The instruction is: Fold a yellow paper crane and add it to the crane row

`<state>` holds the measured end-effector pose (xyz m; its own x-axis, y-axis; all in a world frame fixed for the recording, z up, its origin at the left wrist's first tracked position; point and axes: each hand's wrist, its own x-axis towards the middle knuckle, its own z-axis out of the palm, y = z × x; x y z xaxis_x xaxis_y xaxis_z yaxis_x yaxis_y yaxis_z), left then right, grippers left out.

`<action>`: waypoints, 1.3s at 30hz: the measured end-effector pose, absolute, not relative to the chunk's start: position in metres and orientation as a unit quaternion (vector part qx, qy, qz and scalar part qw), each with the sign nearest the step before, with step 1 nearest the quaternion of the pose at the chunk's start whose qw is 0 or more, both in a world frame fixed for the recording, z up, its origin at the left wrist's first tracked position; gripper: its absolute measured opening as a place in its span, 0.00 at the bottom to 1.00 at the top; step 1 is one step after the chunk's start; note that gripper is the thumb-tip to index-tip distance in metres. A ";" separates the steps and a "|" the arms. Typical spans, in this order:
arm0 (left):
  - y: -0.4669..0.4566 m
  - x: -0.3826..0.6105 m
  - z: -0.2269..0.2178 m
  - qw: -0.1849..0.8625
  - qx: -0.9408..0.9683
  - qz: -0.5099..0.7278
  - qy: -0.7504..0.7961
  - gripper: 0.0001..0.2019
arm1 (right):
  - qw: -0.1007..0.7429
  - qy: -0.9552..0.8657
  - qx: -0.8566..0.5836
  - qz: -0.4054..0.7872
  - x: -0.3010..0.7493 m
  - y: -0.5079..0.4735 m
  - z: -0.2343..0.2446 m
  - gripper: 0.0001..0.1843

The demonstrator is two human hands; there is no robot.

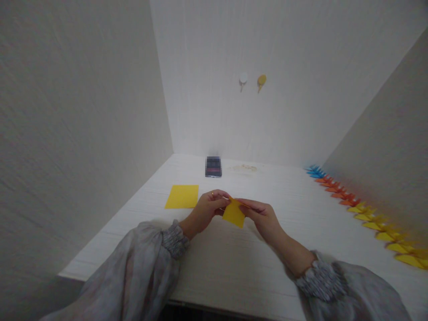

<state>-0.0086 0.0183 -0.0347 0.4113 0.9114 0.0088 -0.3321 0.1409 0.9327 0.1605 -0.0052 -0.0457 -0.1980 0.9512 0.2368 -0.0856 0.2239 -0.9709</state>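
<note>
"What are the hands holding?"

"A small folded piece of bright yellow paper [235, 217]. The left hand [207, 208] pinches it at its upper left edge, and the right hand [266, 219] pinches it on the opposite side."

"Is it on the table?"

"It's held up in front of the person, over the white wood-grained tabletop [230, 276]; I can't tell whether its lower corner touches. Both grips are closed on it, fingertips close together."

"What lies near the left hand?"

"A flat, four-sided yellow paper sheet [182, 196], just beside it. Beyond, near the back wall, sits a dark rectangular object [213, 167], too blurred to identify."

"And over on the right?"

"A slanting row along the side wall, well apart from the right hand: pointed blue folded-paper figures [314, 172] at the far end, orange-red folded-paper figures [338, 190] next, then yellow folded-paper figures [389, 232] nearest the person."

"Anything on the wall?"

"Two round-topped hooks, one white [243, 79], one yellow [261, 80], side by side."
</note>
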 end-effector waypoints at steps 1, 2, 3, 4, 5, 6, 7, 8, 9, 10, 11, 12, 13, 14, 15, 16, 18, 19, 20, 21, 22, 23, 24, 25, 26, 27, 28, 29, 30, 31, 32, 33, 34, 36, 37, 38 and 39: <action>0.018 -0.009 -0.034 0.698 0.470 0.449 0.300 0.11 | 0.520 -0.594 -0.370 0.490 0.161 -0.005 -0.046 0.11; 0.018 -0.009 -0.034 0.706 0.463 0.445 0.298 0.12 | 0.524 -0.599 -0.371 0.479 0.162 -0.005 -0.046 0.11; 0.018 -0.009 -0.034 0.714 0.459 0.438 0.297 0.11 | 0.526 -0.604 -0.370 0.470 0.163 -0.004 -0.047 0.12; 0.018 -0.009 -0.033 0.720 0.455 0.430 0.299 0.11 | 0.529 -0.609 -0.370 0.461 0.163 -0.004 -0.047 0.12; 0.017 -0.010 -0.032 0.724 0.454 0.421 0.302 0.11 | 0.530 -0.614 -0.370 0.452 0.164 -0.004 -0.047 0.12; 0.017 -0.010 -0.032 0.727 0.457 0.411 0.306 0.12 | 0.533 -0.620 -0.370 0.442 0.163 -0.004 -0.047 0.12; 0.016 -0.010 -0.031 0.729 0.463 0.398 0.308 0.14 | 0.534 -0.626 -0.372 0.430 0.163 -0.004 -0.047 0.13; 0.015 -0.010 -0.031 0.729 0.473 0.385 0.310 0.15 | 0.535 -0.633 -0.374 0.416 0.163 -0.004 -0.047 0.13; 0.015 -0.010 -0.030 0.728 0.484 0.373 0.312 0.16 | 0.536 -0.641 -0.376 0.401 0.162 -0.004 -0.047 0.13; 0.015 -0.010 -0.031 0.725 0.494 0.363 0.315 0.16 | 0.535 -0.652 -0.378 0.383 0.162 -0.005 -0.046 0.13; 0.014 -0.010 -0.031 0.720 0.501 0.357 0.320 0.15 | 0.532 -0.665 -0.378 0.363 0.162 -0.005 -0.045 0.14; 0.015 -0.010 -0.032 0.716 0.505 0.356 0.326 0.14 | 0.525 -0.683 -0.376 0.340 0.162 -0.006 -0.044 0.14; 0.015 -0.010 -0.032 0.711 0.505 0.357 0.335 0.13 | 0.515 -0.704 -0.373 0.316 0.163 -0.007 -0.042 0.15; 0.016 -0.010 -0.033 0.704 0.505 0.361 0.343 0.13 | 0.504 -0.725 -0.367 0.294 0.164 -0.007 -0.040 0.16; 0.017 -0.010 -0.034 0.698 0.506 0.367 0.351 0.13 | 0.490 -0.743 -0.360 0.279 0.164 -0.008 -0.039 0.16; 0.018 -0.010 -0.034 0.689 0.507 0.374 0.358 0.12 | 0.480 -0.754 -0.354 0.276 0.165 -0.008 -0.037 0.17; 0.020 -0.010 -0.036 0.668 0.515 0.386 0.374 0.12 | 0.478 -0.743 -0.351 0.310 0.166 -0.008 -0.035 0.18; 0.021 -0.010 -0.036 0.656 0.520 0.389 0.383 0.13 | 0.486 -0.722 -0.359 0.338 0.166 -0.007 -0.035 0.18; 0.021 -0.009 -0.037 0.644 0.529 0.390 0.392 0.13 | 0.492 -0.698 -0.373 0.363 0.165 -0.006 -0.035 0.17; 0.022 -0.009 -0.039 0.630 0.544 0.387 0.398 0.14 | 0.496 -0.674 -0.393 0.382 0.164 -0.005 -0.035 0.16; 0.022 -0.009 -0.040 0.616 0.561 0.381 0.400 0.14 | 0.493 -0.655 -0.415 0.395 0.162 -0.004 -0.036 0.15; 0.022 -0.008 -0.042 0.599 0.587 0.373 0.398 0.14 | 0.482 -0.644 -0.437 0.402 0.160 -0.002 -0.037 0.14; 0.022 -0.008 -0.044 0.583 0.617 0.361 0.386 0.14 | 0.469 -0.638 -0.456 0.407 0.158 0.000 -0.038 0.13; 0.022 -0.008 -0.046 0.573 0.638 0.354 0.374 0.14 | 0.451 -0.639 -0.459 0.422 0.156 0.001 -0.039 0.12; 0.022 -0.007 -0.048 0.565 0.653 0.347 0.366 0.14 | 0.444 -0.635 -0.458 0.436 0.154 0.002 -0.040 0.12; 0.021 -0.007 -0.049 0.562 0.660 0.345 0.360 0.14 | 0.439 -0.629 -0.459 0.449 0.153 0.003 -0.041 0.11; 0.021 -0.007 -0.050 0.564 0.659 0.348 0.355 0.13 | 0.443 -0.620 -0.459 0.457 0.152 0.003 -0.041 0.11; 0.020 -0.006 -0.050 0.570 0.652 0.356 0.351 0.13 | 0.453 -0.607 -0.460 0.462 0.152 0.003 -0.040 0.11; 0.020 -0.006 -0.050 0.578 0.643 0.365 0.347 0.14 | 0.466 -0.594 -0.462 0.465 0.152 0.003 -0.039 0.10; 0.020 -0.006 -0.050 0.586 0.631 0.375 0.343 0.14 | 0.483 -0.581 -0.463 0.463 0.153 0.002 -0.038 0.10; 0.020 -0.006 -0.049 0.592 0.620 0.384 0.342 0.15 | 0.497 -0.571 -0.462 0.463 0.154 0.002 -0.037 0.10; 0.020 -0.006 -0.049 0.596 0.610 0.393 0.344 0.15 | 0.508 -0.564 -0.458 0.462 0.154 0.001 -0.036 0.10; 0.020 -0.006 -0.048 0.596 0.604 0.399 0.348 0.14 | 0.517 -0.561 -0.454 0.460 0.155 0.001 -0.035 0.10; 0.020 -0.006 -0.047 0.589 0.599 0.410 0.357 0.13 | 0.528 -0.565 -0.444 0.453 0.156 0.000 -0.034 0.10; 0.020 -0.006 -0.047 0.583 0.599 0.415 0.358 0.12 | 0.532 -0.568 -0.440 0.448 0.156 0.000 -0.035 0.10; 0.019 -0.006 -0.046 0.579 0.601 0.419 0.359 0.12 | 0.535 -0.572 -0.438 0.442 0.156 0.000 -0.035 0.10; 0.018 -0.006 -0.045 0.575 0.601 0.422 0.360 0.12 | 0.537 -0.575 -0.436 0.437 0.156 0.000 -0.035 0.10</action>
<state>-0.0058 0.0184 -0.0448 0.3843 0.9184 0.0939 -0.0534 -0.0795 0.9954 0.1561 -0.0004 -0.0352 -0.0416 0.9707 0.2365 0.0324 0.2379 -0.9707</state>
